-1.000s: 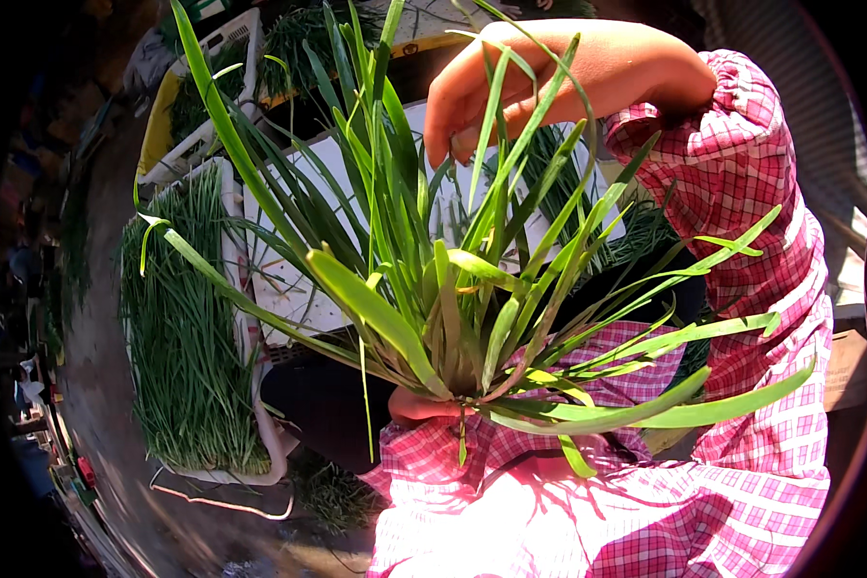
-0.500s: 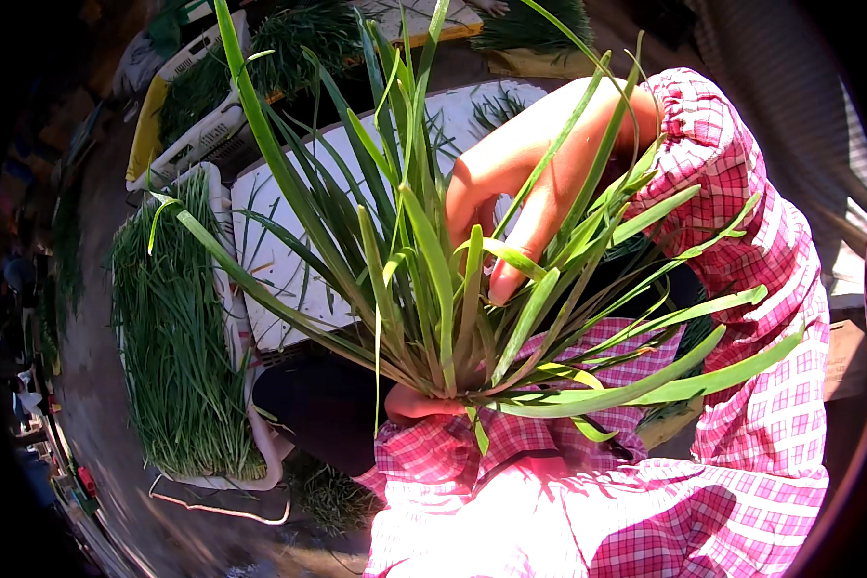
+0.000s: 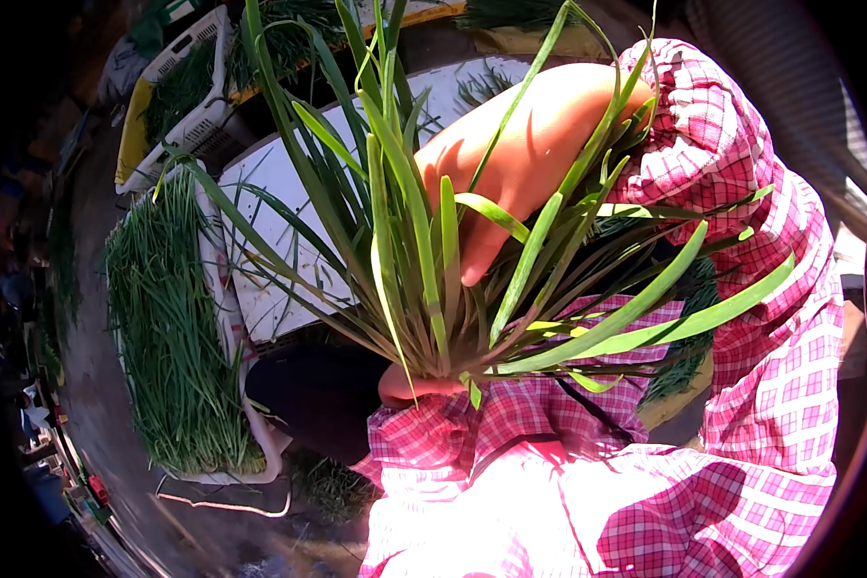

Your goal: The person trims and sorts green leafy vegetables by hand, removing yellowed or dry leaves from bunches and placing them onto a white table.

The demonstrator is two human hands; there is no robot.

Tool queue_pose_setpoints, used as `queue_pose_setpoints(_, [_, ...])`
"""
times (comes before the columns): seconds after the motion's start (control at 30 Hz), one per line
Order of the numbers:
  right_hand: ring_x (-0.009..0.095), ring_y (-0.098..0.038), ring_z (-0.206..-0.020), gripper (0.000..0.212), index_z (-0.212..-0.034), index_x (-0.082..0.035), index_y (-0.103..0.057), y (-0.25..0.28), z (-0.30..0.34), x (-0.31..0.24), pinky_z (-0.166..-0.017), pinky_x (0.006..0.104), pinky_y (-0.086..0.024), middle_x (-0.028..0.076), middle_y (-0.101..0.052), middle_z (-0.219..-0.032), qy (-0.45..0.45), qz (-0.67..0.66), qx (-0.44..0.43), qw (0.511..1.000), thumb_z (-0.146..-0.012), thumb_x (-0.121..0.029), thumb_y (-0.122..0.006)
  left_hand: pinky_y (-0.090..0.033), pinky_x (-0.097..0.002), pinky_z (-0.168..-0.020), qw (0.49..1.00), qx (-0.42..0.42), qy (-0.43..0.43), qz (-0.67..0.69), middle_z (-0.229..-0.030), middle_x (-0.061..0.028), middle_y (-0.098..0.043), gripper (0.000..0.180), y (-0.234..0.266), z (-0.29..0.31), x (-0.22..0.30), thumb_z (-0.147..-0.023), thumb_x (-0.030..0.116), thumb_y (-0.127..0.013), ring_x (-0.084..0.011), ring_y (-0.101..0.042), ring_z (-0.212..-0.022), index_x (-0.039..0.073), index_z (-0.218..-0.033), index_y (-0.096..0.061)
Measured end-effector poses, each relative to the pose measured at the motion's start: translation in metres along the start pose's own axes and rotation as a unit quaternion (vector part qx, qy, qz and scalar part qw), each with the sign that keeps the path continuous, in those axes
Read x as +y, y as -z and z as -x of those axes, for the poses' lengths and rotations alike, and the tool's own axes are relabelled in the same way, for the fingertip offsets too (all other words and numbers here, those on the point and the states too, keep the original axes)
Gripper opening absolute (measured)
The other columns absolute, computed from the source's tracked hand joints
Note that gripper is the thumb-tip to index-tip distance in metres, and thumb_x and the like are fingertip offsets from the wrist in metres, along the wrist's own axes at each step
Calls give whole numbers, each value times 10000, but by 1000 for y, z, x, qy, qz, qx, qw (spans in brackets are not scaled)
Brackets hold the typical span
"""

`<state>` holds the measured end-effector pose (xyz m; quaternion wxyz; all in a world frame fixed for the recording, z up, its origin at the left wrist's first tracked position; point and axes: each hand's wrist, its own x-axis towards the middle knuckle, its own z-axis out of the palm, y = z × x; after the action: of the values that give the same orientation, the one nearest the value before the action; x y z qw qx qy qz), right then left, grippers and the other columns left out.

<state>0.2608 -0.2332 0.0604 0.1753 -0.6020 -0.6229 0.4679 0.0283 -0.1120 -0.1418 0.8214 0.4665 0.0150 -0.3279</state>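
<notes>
A loose, fanned bunch of garlic chives [image 3: 420, 289], with long flat green leaves, stands up in front of my chest. My left hand [image 3: 416, 384] is closed round its base, mostly hidden by the leaves and cuff. From the upper right, my right hand [image 3: 496, 178] reaches down into the middle of the bunch. One of its fingers points down among the stems. The other fingers are bent and partly covered by leaves, so whatever they pinch is hidden.
On the left stands a white crate [image 3: 271, 460] heaped with cut green chives [image 3: 173, 328]. A white board [image 3: 279, 207] with leaf scraps lies beyond the bunch. Another white crate [image 3: 185, 123] holds greens at the back left. More greens [image 3: 689, 332] lie below my right arm.
The bunch and both hands have shifted slightly up and left in view. My right hand's fingers have drawn closer together and the gap between them has disappeared.
</notes>
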Motion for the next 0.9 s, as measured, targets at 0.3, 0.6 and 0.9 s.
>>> queue_pose_setpoints(0.3, [183,-559,-743,151,-868,14,-560,1,9,4,-643,255,-425,108,-575,-785,-11,8,10,1000,-766,-97,-548,-440,-271,-564,996,-5,-66,67,-821,-112,-585,281,7,-5,-22,-633,-72,-634,-177,-567,-694,-28,-892,-533])
queue_pose_setpoints(0.6, [191,-559,-737,146,-865,14,-560,-9,2,5,-638,259,-425,111,-574,-781,2,17,2,1000,-763,-90,-547,-437,-271,-562,999,-3,-32,36,-812,-109,-584,274,-3,-3,-3,-634,-70,-634,-173,-562,-684,-27,-886,-534])
queue_pose_setpoints(0.9, [199,-559,-732,141,-861,13,-560,-12,0,8,-634,264,-425,114,-572,-776,6,27,1,1000,-760,-84,-545,-433,-271,-561,999,-5,-17,31,-803,-107,-584,267,-6,-5,7,-636,-68,-633,-169,-557,-674,-27,-880,-535])
